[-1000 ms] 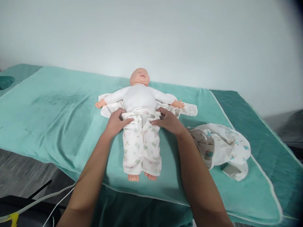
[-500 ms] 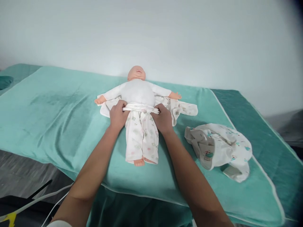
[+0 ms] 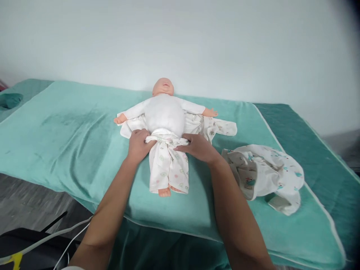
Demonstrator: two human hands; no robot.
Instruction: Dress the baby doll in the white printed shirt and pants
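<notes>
A baby doll [image 3: 165,114] lies on its back, arms spread, with a white cloth torso and sleeves. Patterned baby pants [image 3: 168,165] cover its legs; one foot pokes out at the cuffs. My left hand [image 3: 140,144] pinches the waistband at the left side of the doll's hips. At the right side, my right hand [image 3: 198,146] grips the same waistband, which is bunched and folded between the hands. A printed baby shirt [image 3: 225,127] lies spread beneath the doll's back, its sleeve showing at the right.
Another crumpled printed garment [image 3: 270,172] lies right of my right forearm. A green sheet [image 3: 70,123] covers the bed, which stands against a white wall [image 3: 180,41]. White cables [image 3: 64,230] and a black object [image 3: 28,247] are at the lower left.
Both hands have moved the waistband down toward the doll's legs, baring more of the white belly. The pants are more gathered at the top, and my right hand has turned inward.
</notes>
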